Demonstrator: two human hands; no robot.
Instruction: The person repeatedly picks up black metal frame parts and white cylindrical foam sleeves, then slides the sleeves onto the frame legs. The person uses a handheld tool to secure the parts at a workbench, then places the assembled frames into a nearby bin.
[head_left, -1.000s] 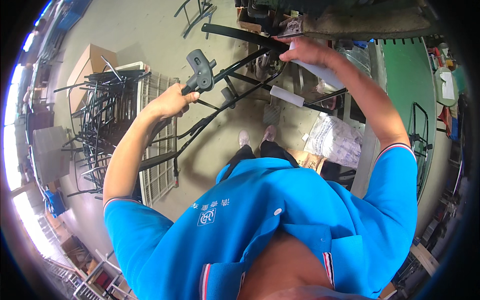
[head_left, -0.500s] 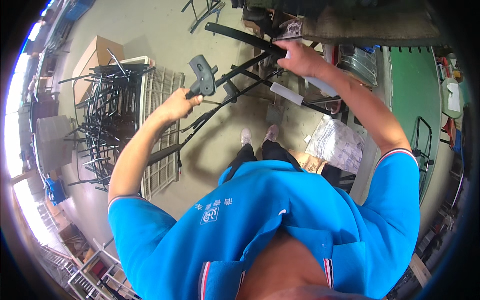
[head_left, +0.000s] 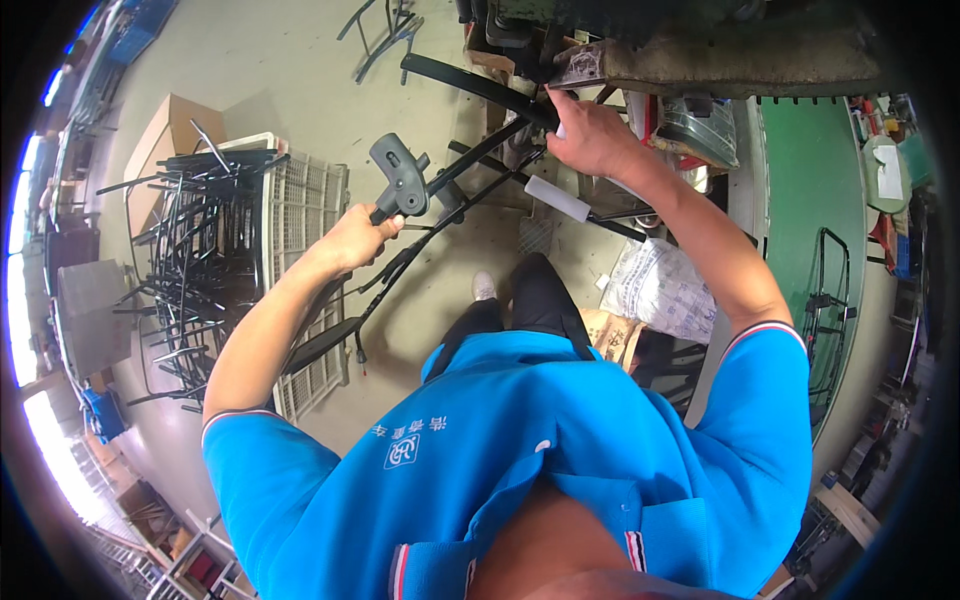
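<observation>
My left hand (head_left: pixel 355 238) is closed around a black tube, right beside a grey plastic joint (head_left: pixel 397 175). Both belong to a folding tubular frame (head_left: pixel 475 155) that I hold up in front of me, its bars crossing. Toward its far end my right hand (head_left: pixel 598 138) grips the frame beside the flat black bar (head_left: pixel 470 84). The index finger reaches forward close to the dark machine edge; whether it touches cannot be made out. A white sleeve (head_left: pixel 557 198) covers part of a lower tube. My right palm hides some of the tubing.
A dark machine or bench with a worn edge (head_left: pixel 720 65) overhangs at the far right, beside a green surface (head_left: pixel 800 180). Left stand black tube frames (head_left: pixel 205 230), a white mesh crate (head_left: pixel 305 210) and a cardboard box (head_left: pixel 180 130). A white sack (head_left: pixel 660 285) lies near my legs.
My right leg has come up or forward, and only one shoe still shows. Both hands keep their hold; the frame's far end sits slightly closer to the machine edge. The view has shifted a little.
</observation>
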